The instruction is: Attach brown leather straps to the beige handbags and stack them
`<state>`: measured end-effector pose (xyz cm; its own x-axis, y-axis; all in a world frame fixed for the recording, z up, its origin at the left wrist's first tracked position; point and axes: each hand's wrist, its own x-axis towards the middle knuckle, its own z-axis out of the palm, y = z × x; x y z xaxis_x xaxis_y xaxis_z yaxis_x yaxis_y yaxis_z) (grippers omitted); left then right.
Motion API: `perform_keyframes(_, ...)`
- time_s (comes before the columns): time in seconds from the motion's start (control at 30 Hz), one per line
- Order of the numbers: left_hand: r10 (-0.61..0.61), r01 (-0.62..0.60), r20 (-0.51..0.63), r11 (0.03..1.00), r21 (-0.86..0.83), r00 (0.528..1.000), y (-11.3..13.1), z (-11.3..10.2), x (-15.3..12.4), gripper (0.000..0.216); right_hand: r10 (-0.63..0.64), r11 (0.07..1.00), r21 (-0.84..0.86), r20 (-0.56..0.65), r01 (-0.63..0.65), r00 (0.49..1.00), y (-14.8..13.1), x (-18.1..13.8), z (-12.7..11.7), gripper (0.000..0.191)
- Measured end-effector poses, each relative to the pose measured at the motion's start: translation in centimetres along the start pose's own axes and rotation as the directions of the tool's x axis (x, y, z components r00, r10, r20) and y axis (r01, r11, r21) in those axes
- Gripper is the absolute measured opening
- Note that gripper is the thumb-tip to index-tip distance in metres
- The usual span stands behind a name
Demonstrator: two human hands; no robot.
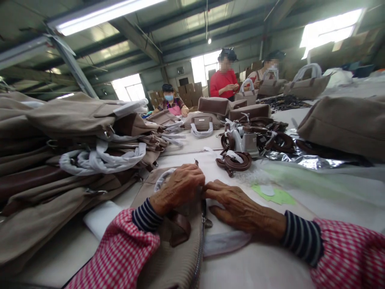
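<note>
A taupe handbag (168, 267) with ribbed fabric lies in front of me, its zipper (197, 263) running along the right edge. My left hand (183, 185) is closed over the bag's far end, and a small metal tip pokes out above its knuckles. Fingers of my right hand (233, 204) pinch at the bag's edge, touching or nearly touching the left hand; what lies between the fingertips is hidden. Below the hands hangs the zipper pull (207, 222). A brown leather piece (180, 229) sits on the bag. One wrapped handle (225, 243) sticks out to the right.
Stacked taupe bags (69, 116) rise on the left. Coiled brown straps (236, 162) lie ahead near a grey-white device (248, 142). A large bag (345, 126) stands right, by silver foil (313, 161) and green paper (275, 194). Several co-workers, one in red (224, 82), are across the table.
</note>
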<state>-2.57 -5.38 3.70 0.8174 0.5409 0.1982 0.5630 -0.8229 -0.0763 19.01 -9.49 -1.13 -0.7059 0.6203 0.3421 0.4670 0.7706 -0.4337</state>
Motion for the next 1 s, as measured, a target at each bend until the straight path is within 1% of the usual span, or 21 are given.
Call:
perform_keyframes(0.1, -0.010, 0.003, 0.086, 0.997, 0.082, 0.996, 0.9, -0.5, -0.2, 0.009, 0.006, 0.999, 0.032, -0.006, -0.006, 1.000, 0.1, -0.1, -0.1, 0.023)
perform_keyframes(0.17, -0.007, -0.005, 0.126, 0.995, 0.096, 0.992, 1.1, -0.8, -0.4, 0.007, 0.014, 0.999, 0.049, -0.018, -0.013, 1.000, 0.2, -0.2, -0.2, 0.022)
perform_keyframes(0.23, -0.014, -0.001, 0.142, 0.994, 0.108, 0.990, 0.9, -1.1, -0.7, 0.008, 0.003, 0.999, 0.054, -0.020, -0.002, 1.000, 0.2, -0.3, -0.3, 0.022)
perform_keyframes(0.3, -0.049, 0.039, 0.134, 0.996, 0.077, 0.990, 0.4, -1.2, -1.1, 0.014, -0.034, 0.999, 0.043, -0.012, 0.034, 0.999, 0.3, -0.3, -0.2, 0.023)
perform_keyframes(0.33, -0.080, 0.079, 0.110, 0.997, 0.015, 0.991, 0.0, -1.2, -1.3, 0.017, -0.052, 0.998, 0.033, -0.009, 0.052, 0.999, 0.3, -0.3, -0.2, 0.024)
perform_keyframes(0.37, -0.122, 0.128, 0.073, 0.988, -0.088, 0.990, -0.4, -1.1, -1.6, 0.019, -0.071, 0.997, 0.022, -0.003, 0.071, 0.997, 0.4, -0.3, -0.2, 0.026)
perform_keyframes(0.4, -0.173, 0.175, 0.026, 0.960, -0.219, 0.985, -0.9, -0.9, -1.9, 0.019, -0.087, 0.996, 0.011, 0.006, 0.087, 0.996, 0.4, -0.3, -0.1, 0.029)
perform_keyframes(0.43, -0.242, 0.217, -0.025, 0.908, -0.357, 0.970, -1.5, -0.7, -2.2, 0.016, -0.100, 0.995, 0.000, 0.014, 0.100, 0.995, 0.4, -0.3, 0.0, 0.033)
perform_keyframes(0.47, -0.321, 0.247, -0.074, 0.838, -0.486, 0.944, -2.1, -0.5, -2.6, 0.014, -0.109, 0.994, -0.009, 0.020, 0.109, 0.994, 0.5, -0.3, 0.0, 0.037)
perform_keyframes(0.53, -0.477, 0.271, -0.141, 0.691, -0.670, 0.867, -3.2, -0.1, -3.3, 0.014, -0.124, 0.992, -0.020, 0.032, 0.125, 0.992, 0.5, -0.3, 0.1, 0.046)
perform_keyframes(0.57, -0.535, 0.271, -0.165, 0.642, -0.717, 0.829, -3.6, 0.0, -3.6, 0.015, -0.130, 0.991, -0.022, 0.035, 0.131, 0.991, 0.5, -0.2, 0.1, 0.051)
perform_keyframes(0.6, -0.566, 0.270, -0.186, 0.624, -0.733, 0.803, -3.8, 0.1, -3.7, 0.015, -0.136, 0.990, -0.025, 0.034, 0.137, 0.990, 0.4, -0.2, 0.1, 0.056)
perform_keyframes(0.63, -0.565, 0.269, -0.211, 0.646, -0.714, 0.798, -3.9, 0.0, -3.8, 0.014, -0.144, 0.989, -0.029, 0.035, 0.145, 0.989, 0.4, -0.2, 0.1, 0.060)
perform_keyframes(0.67, -0.528, 0.262, -0.239, 0.703, -0.661, 0.815, -3.7, -0.2, -3.8, 0.013, -0.149, 0.988, -0.038, 0.039, 0.151, 0.988, 0.3, -0.2, 0.1, 0.062)
perform_keyframes(0.73, -0.362, 0.202, -0.262, 0.851, -0.485, 0.895, -2.6, -0.7, -3.5, 0.017, -0.149, 0.986, -0.065, 0.056, 0.153, 0.987, 0.2, -0.2, 0.1, 0.056)
perform_keyframes(0.77, -0.259, 0.151, -0.237, 0.906, -0.397, 0.936, -1.8, -1.1, -3.3, 0.023, -0.145, 0.985, -0.083, 0.064, 0.150, 0.987, 0.2, -0.2, 0.1, 0.051)
perform_keyframes(0.8, -0.164, 0.098, -0.184, 0.941, -0.325, 0.969, -0.9, -1.5, -3.1, 0.029, -0.143, 0.983, -0.102, 0.070, 0.150, 0.987, 0.2, -0.2, 0.2, 0.047)
perform_keyframes(0.83, -0.089, 0.056, -0.111, 0.961, -0.271, 0.990, 0.1, -2.0, -3.0, 0.033, -0.145, 0.981, -0.121, 0.074, 0.154, 0.987, 0.2, -0.2, 0.2, 0.044)
perform_keyframes(0.87, -0.041, 0.033, -0.027, 0.973, -0.228, 0.999, 1.1, -2.4, -2.9, 0.034, -0.154, 0.977, -0.137, 0.073, 0.163, 0.985, 0.3, -0.2, 0.3, 0.042)
perform_keyframes(0.93, 0.000, 0.019, 0.128, 0.989, -0.145, 0.992, 2.6, -3.1, -2.9, 0.028, -0.173, 0.971, -0.153, 0.071, 0.182, 0.982, 0.6, -0.1, 0.6, 0.036)
perform_keyframes(1.0, 0.011, 0.006, 0.206, 0.997, -0.078, 0.978, 3.6, -3.5, -2.9, 0.018, -0.185, 0.968, -0.160, 0.079, 0.195, 0.980, 1.0, -0.1, 0.9, 0.027)
